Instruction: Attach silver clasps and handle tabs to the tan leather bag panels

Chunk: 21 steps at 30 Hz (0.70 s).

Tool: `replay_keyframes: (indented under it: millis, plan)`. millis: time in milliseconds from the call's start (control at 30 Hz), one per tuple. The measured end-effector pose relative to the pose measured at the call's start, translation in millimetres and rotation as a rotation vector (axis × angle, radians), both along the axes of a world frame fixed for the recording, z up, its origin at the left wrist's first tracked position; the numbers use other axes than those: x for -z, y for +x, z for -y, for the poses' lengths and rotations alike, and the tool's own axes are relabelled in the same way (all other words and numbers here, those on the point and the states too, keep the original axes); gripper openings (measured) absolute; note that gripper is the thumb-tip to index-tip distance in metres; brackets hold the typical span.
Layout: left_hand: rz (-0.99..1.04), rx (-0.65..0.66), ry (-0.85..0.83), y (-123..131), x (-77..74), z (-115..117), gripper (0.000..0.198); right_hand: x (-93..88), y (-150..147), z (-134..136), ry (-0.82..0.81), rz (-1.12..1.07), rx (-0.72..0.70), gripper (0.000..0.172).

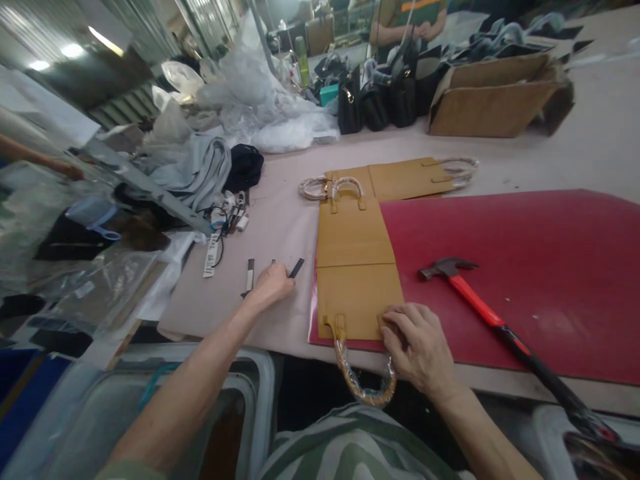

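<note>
The tan panel [357,290] lies on the red mat [560,280], handle [369,398] overhanging the table edge [293,344], near corner touched by the right hand [420,343], fingers bent, the left hand [273,285] curled across a tabletop gap, both grips unclear, the white label [211,255] beyond illegible.

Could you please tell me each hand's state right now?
Left hand: by a dark strip; hold can't be told.
Right hand: partly closed at the tan panel; hold unclear.

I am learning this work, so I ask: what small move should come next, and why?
Perhaps let the left hand pick up the small dark strip: it lies beside those fingers, while the right hand is at the tan panel's near corner, by the handle.
</note>
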<state>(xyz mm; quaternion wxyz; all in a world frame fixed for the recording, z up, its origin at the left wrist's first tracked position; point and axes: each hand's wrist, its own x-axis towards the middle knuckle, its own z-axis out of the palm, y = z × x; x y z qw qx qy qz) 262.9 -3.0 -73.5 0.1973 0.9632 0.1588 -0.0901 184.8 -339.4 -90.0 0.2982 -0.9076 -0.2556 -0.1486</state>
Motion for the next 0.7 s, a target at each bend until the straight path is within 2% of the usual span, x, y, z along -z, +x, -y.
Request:
replay_keyframes:
  millis: [133,200,267,367,433,567,700]
  plan:
    - [0.010,-0.052,-0.103,-10,-4.6,-5,0.012,-2.1,-1,0,0.003,-0.015,0.004,0.011]
    - [0.025,-0.111,-0.262,-21,-7.0,-2,0.017,-2.6,-1,0,0.009,-0.017,0.001,0.011]
    - [0.099,-0.224,-0.606,-33,-8.4,6,0.023,-2.8,-1,-1,0.010,-0.022,0.004,0.011]
    - [0.227,-0.376,-1.172,-50,-9.0,29,0.043,-2.6,0,-1,-0.004,-0.035,0.014,0.011]
    - [0.245,-0.391,-1.362,-58,-8.6,47,0.051,-2.5,0,-1,-0.015,-0.042,0.018,0.011]
    - [0.289,-0.382,-1.559,-67,-7.2,79,0.047,-2.4,1,-1,-0.019,-0.047,0.006,0.011]
    - [0.354,-0.358,-1.492,-72,-5.3,100,0.043,-1.6,1,0,-0.019,-0.058,0.002,0.012]
